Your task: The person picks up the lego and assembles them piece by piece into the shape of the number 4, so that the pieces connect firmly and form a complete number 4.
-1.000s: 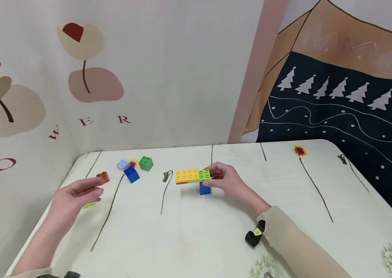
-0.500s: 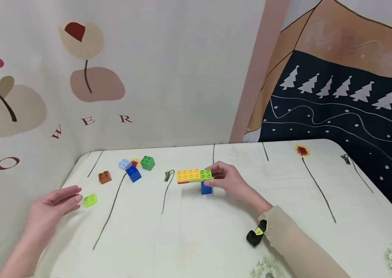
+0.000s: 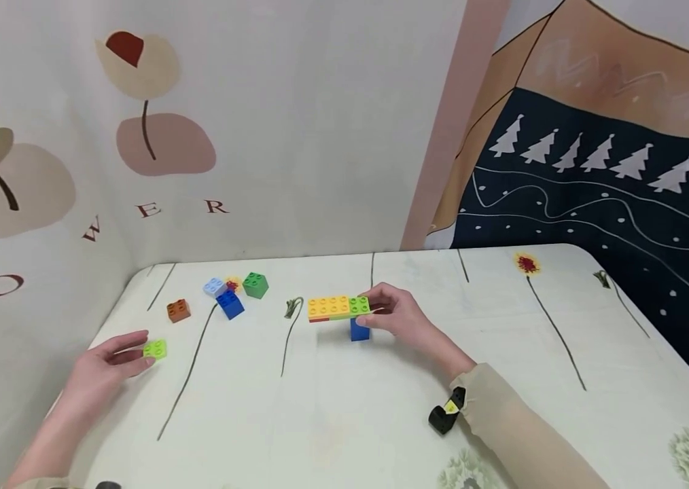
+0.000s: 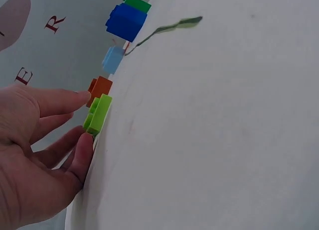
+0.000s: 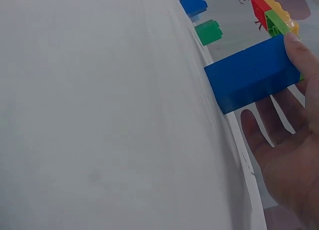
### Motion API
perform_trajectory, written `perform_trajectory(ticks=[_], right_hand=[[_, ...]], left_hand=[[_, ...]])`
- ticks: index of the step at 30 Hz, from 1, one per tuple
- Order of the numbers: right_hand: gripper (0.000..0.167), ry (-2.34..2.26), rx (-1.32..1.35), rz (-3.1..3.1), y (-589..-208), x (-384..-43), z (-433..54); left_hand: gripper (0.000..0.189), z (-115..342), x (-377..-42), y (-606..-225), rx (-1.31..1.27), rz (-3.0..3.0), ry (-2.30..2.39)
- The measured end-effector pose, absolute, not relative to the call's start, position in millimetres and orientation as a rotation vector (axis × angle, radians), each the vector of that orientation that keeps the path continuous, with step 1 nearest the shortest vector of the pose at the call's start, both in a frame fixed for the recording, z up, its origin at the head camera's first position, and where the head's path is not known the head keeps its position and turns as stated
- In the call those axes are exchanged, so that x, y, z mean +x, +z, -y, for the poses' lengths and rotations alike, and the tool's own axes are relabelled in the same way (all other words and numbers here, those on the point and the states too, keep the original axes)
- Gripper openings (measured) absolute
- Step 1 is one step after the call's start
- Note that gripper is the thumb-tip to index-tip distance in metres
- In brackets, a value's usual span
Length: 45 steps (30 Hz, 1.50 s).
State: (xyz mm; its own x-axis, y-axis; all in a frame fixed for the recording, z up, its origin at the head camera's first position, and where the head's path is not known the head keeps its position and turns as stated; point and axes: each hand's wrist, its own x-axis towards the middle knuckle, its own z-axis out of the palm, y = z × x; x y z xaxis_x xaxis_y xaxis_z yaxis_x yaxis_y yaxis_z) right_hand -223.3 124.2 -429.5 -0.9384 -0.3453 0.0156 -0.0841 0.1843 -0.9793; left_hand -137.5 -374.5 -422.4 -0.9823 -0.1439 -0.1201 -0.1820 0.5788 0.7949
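In the head view, my left hand [image 3: 96, 380] reaches to a lime green brick [image 3: 155, 349] at the table's left side. Thumb and index finger stand on either side of this brick, fingertips right at its edges, as the left wrist view also shows. My right hand [image 3: 402, 318] pinches the right end of a toy brick build near the middle. The build has a yellow brick [image 3: 328, 307] and a green brick [image 3: 359, 305] on top, a red brick [image 5: 259, 10] underneath, and a column of blue bricks [image 5: 251, 75] below its right end.
Beyond the left hand lies an orange-brown brick [image 3: 178, 310]. Farther back, a light blue brick [image 3: 215, 287], a dark blue brick [image 3: 230, 304] and a green brick [image 3: 255, 285] sit close together. The white tablecloth [image 3: 332, 421] has printed flowers; a printed curtain [image 3: 308, 136] hangs behind.
My left hand has let go of the orange-brown brick, drawn back left, then moved in to the lime green brick. My right hand stays on the build.
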Motion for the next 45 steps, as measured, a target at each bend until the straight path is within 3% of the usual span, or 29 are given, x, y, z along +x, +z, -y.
perform_trajectory(ticks=[27, 40, 45], right_hand=[[0.034, -1.870, -0.419, -2.218, -433, -224, -122], [0.035, -1.873, -0.394, -2.238, -433, -222, -122], [0.036, -1.866, -0.374, -2.259, -434, -222, -123]], left_hand=[[0.052, 360, -145, -428, -0.235, -2.894, 1.225], [0.056, 325, -150, -407, -0.141, -2.782, 1.404], [0.049, 299, -151, -392, -0.019, -2.772, 1.500]])
